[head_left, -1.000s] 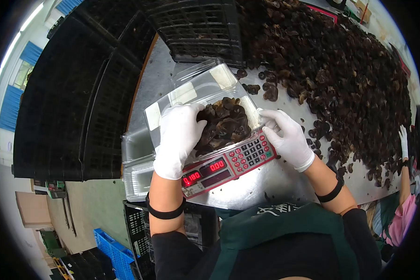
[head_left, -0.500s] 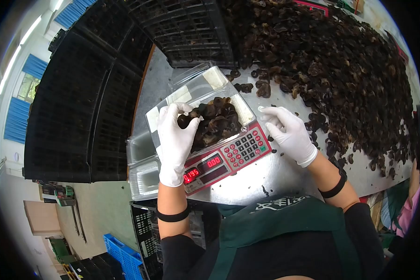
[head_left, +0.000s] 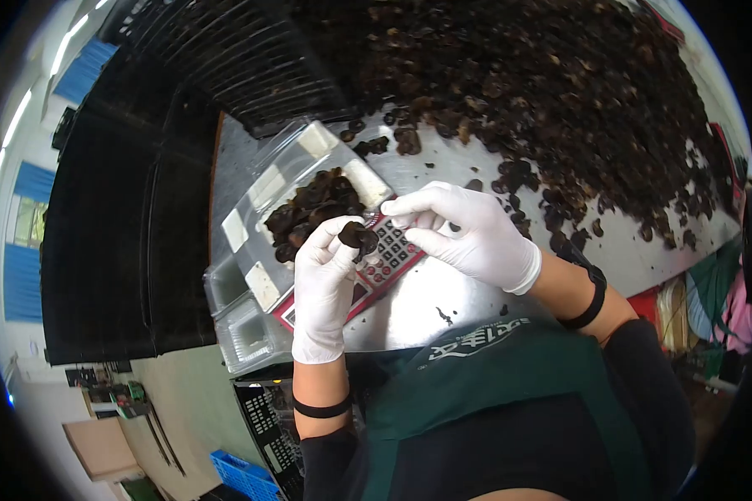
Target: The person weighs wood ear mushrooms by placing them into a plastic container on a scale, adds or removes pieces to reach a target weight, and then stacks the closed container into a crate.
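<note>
My left hand (head_left: 324, 288), in a white glove, pinches a dark piece of wood ear mushroom (head_left: 358, 238) above the keypad side of a red scale (head_left: 398, 255). My gloved right hand (head_left: 480, 234) is just to the right, its thumb and forefinger nearly together beside that piece. Whether something small sits in its curled fingers is hidden. Behind my left hand, a clear plastic tray (head_left: 363, 179) with white pads on its rim rests on the scale. A heap of wood ear mushrooms (head_left: 317, 204) lies in it. My left hand partly covers the scale's display.
A large pile of wood ears (head_left: 543, 83) spreads over the metal table (head_left: 476, 313) at the back and right. Black crates (head_left: 100, 209) stand high on the left. Stacked clear containers (head_left: 246, 330) sit at the table's left edge. A blue crate (head_left: 242, 476) is on the floor.
My left hand has come off the tray's heap towards me, now with a wood ear piece in it. My right hand has moved left towards it. The view has shifted.
</note>
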Demonstrator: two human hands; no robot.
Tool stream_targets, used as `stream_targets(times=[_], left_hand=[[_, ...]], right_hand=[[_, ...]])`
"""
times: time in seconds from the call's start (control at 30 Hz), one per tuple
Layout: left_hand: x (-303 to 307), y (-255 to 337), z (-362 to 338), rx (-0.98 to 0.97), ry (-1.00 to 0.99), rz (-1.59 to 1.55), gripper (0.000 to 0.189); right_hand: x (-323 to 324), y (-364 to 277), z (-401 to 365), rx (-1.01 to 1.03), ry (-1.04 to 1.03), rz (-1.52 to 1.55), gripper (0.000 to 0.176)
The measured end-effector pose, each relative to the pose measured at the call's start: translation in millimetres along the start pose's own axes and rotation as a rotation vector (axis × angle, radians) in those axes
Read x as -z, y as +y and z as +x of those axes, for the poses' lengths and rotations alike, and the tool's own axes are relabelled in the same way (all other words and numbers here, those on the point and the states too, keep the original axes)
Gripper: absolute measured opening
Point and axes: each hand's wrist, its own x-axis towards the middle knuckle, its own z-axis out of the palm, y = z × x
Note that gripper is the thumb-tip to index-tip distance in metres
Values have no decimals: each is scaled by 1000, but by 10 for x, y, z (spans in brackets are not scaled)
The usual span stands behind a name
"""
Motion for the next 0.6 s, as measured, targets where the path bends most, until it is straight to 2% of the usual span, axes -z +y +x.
stream_targets(times=[0.07, 0.13, 0.17, 0.27, 0.3, 0.43, 0.57, 0.6], left_hand=[[-149, -41, -21, 22, 12, 15, 28], [-293, -56, -61, -53, 54, 332, 27], [-351, -71, -91, -74, 69, 439, 27], [-456, -168, -149, -294, 5, 763, 30], [-520, -180, -172, -335, 11, 846, 28], [-687, -261, -233, -450, 53, 912, 22], [-734, -243, -275, -504, 33, 947, 23], [-739, -226, -283, -511, -9, 979, 24]], right_hand=[[90, -52, -107, -157, -45, 75, 32], [179, -53, -206, -197, -34, 44, 27], [220, -60, -249, -192, -40, 81, 26], [286, -28, -397, -173, -65, 104, 20], [280, 4, -444, -98, -39, 63, 19], [311, 3, -554, 45, -9, -47, 20], [369, -67, -601, 13, -25, -18, 23], [382, -63, -602, 83, -28, -72, 21]])
